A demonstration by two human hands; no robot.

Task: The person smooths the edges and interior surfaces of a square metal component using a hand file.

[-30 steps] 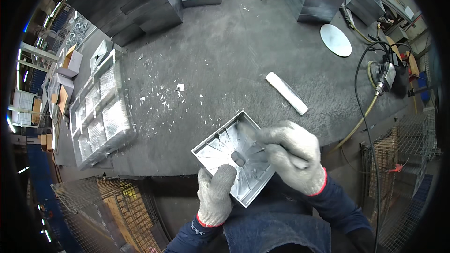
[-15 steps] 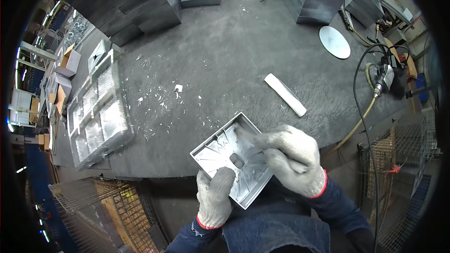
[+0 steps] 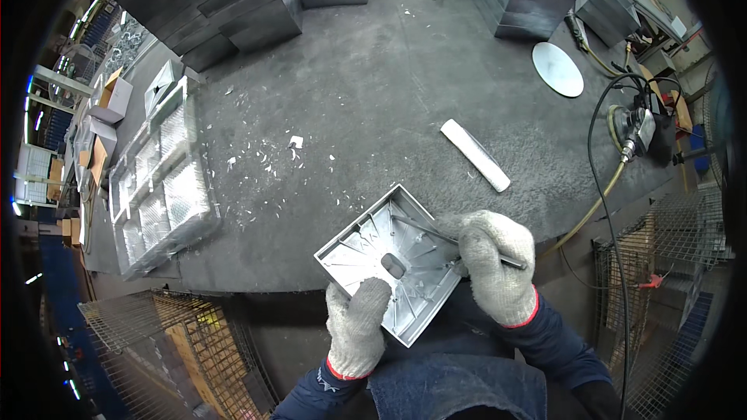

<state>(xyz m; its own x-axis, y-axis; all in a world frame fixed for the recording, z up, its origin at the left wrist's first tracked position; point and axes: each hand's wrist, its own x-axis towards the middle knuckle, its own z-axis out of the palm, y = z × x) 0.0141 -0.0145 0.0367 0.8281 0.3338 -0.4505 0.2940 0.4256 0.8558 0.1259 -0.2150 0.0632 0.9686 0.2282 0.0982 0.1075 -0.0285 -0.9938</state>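
A square, hollow metal casting with radiating ribs and a hole in its middle is tilted at the near edge of the table. My left hand, in a whitish knit glove, grips its near-left side with the thumb over the rim. Closed around a slim, dark rod-shaped hand tool is my gloved right hand, at the casting's right side. The tool's tip reaches inside, near the far corner. Its exact kind cannot be made out.
White shavings litter the grey table. A white half-round strip lies beyond the casting. Stacked dark blocks, a clear tray, a round disc and a hosed sander stand around. Wire baskets flank me below.
My right hand has drawn slightly right and turned, and the tool now shows clearly inside the casting. My left hand and the casting stay nearly in place.
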